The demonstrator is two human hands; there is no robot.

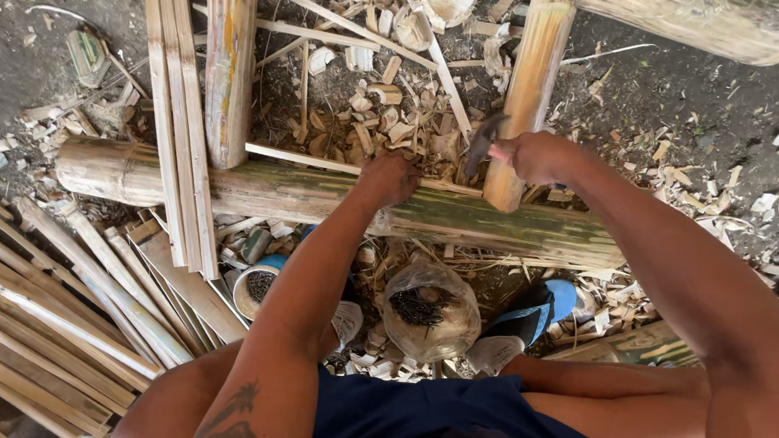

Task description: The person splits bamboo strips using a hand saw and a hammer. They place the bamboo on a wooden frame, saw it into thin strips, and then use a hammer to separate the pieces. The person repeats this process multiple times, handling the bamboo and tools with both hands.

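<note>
A person works over a thick bamboo pole (316,198) that lies crosswise on dark earth, seen from above. The left hand (389,178) rests on top of the pole, fingers curled down as if pinching something small against it; what it pinches is too small to make out. The right hand (536,157) is wrapped tight round the handle of a hammer (480,144), whose dark head points down just beside the left hand. Right behind the hammer, an upright bamboo post (528,90) meets the pole. A second post (230,55) and a bundle of flat bamboo slats (173,116) lean across the pole to the left. More split slats (34,310) lie stacked at lower left. Near the person's knees sit a clear plastic bag of dark nails (430,312) and a small round tin of nails (258,287). Blue sandals (541,307) show under the pole, and wood shavings (389,116) litter the ground all around.
</note>
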